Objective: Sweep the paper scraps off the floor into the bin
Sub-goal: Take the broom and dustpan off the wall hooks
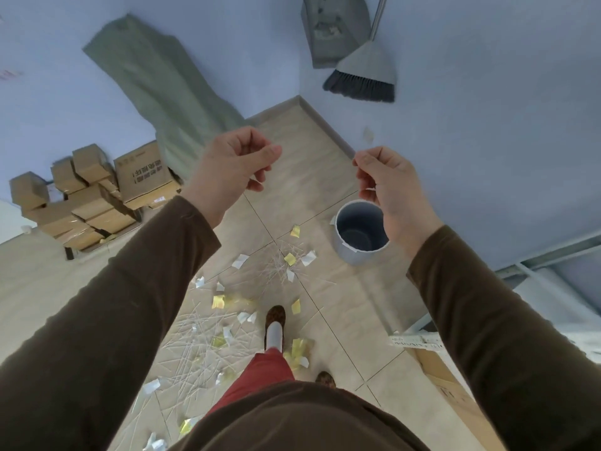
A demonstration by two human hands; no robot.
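Yellow and white paper scraps and thin white strips lie scattered over the tiled floor around my feet. A grey round bin stands on the floor to the right, near the wall. A grey broom and a grey dustpan hang on the blue wall at the far corner. My left hand and my right hand are raised in front of me, fingers curled, with nothing seen in them. Both are far from the broom.
A stack of cardboard boxes sits at the left wall. A green cloth hangs on the wall above it. A flat carton and a white shelf edge lie at the right. My foot stands among the scraps.
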